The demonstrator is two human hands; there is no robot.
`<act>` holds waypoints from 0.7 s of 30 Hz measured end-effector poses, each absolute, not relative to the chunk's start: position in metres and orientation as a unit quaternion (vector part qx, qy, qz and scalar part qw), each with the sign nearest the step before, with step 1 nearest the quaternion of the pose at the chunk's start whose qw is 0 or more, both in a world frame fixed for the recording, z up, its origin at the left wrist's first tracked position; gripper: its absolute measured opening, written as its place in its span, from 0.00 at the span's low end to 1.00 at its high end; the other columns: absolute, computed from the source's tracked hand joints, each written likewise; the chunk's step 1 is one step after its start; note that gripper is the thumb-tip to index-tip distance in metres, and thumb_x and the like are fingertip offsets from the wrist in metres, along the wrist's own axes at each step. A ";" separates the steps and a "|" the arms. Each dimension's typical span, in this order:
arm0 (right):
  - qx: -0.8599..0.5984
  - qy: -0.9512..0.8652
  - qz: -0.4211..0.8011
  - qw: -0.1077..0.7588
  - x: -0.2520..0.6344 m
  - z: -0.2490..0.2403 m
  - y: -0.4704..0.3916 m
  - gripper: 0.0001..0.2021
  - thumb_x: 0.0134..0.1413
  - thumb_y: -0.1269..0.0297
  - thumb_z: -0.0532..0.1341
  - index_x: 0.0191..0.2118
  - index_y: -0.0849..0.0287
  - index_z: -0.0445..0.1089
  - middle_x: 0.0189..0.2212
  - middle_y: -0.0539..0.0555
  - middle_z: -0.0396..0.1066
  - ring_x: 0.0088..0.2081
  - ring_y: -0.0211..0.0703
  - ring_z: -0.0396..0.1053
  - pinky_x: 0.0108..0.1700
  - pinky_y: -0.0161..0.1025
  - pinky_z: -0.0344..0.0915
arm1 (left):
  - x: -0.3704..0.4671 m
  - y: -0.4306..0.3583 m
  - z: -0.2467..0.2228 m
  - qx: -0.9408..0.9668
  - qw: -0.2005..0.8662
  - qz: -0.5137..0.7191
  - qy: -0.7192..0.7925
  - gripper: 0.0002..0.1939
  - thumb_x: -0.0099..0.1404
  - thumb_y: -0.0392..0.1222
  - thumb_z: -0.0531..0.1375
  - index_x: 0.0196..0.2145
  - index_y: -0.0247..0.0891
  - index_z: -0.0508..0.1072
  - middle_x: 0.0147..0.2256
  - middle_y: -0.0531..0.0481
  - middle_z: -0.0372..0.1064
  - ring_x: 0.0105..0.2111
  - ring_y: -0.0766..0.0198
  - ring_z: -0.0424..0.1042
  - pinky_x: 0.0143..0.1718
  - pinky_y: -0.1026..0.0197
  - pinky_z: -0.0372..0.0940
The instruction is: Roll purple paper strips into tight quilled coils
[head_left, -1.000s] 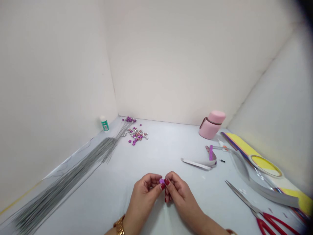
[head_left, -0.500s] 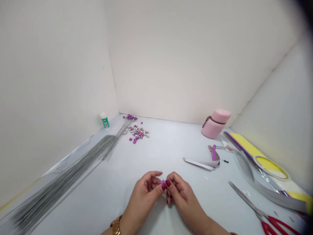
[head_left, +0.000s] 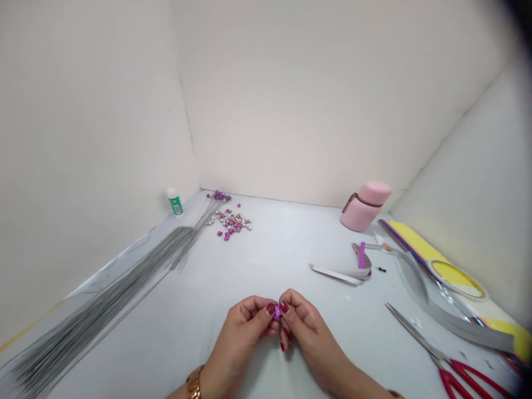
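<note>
Between my two hands, low in the middle of the view, is a small shiny purple paper star (head_left: pixel 277 312). My left hand (head_left: pixel 249 327) pinches it from the left with thumb and index finger. From the right, my right hand (head_left: pixel 305 326) grips it the same way, its other fingers curled beneath. The fingertips hide part of the star. Further back on the table lies a pile of small purple, silver and pink stars (head_left: pixel 233 221). Behind that pile, purple stars (head_left: pixel 219 195) sit at the ends of thin wires.
A bundle of grey wires (head_left: pixel 112 299) runs along the left, near a glue stick (head_left: pixel 175 202). On the right are a pink flask (head_left: pixel 366 206), paper strips (head_left: pixel 338 274), red-handled scissors (head_left: pixel 436 352), a roll of tape (head_left: pixel 457 279) and yellow sheets (head_left: pixel 409 235).
The left index finger has closed down onto the purple star, and the left thumb has shifted left along it. The whole view has moved slightly.
</note>
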State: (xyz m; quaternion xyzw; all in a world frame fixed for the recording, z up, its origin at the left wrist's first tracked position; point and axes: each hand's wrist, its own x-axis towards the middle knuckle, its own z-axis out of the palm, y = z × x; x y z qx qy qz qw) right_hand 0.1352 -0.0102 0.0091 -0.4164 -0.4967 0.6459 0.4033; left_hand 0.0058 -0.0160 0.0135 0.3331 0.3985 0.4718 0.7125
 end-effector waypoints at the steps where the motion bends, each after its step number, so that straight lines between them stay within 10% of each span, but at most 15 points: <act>1: -0.418 -0.502 0.640 0.404 0.136 0.009 -0.010 0.13 0.54 0.54 0.53 0.26 0.58 0.57 0.15 0.44 0.60 0.17 0.32 0.56 0.22 0.30 0.52 | 0.005 -0.016 0.013 0.321 0.714 0.476 0.402 0.09 0.53 0.43 0.61 0.26 0.33 0.70 0.19 0.52 0.65 0.21 0.66 0.67 0.27 0.63 0.61; 21: -0.421 -0.716 0.422 0.363 0.143 0.010 -0.015 0.08 0.58 0.66 0.48 0.27 0.56 0.57 0.21 0.49 0.65 0.23 0.38 0.63 0.28 0.34 0.58 | 0.005 -0.018 0.011 0.337 0.711 0.437 0.437 0.14 0.55 0.48 0.59 0.23 0.32 0.66 0.17 0.53 0.65 0.16 0.73 0.61 0.19 0.70 0.56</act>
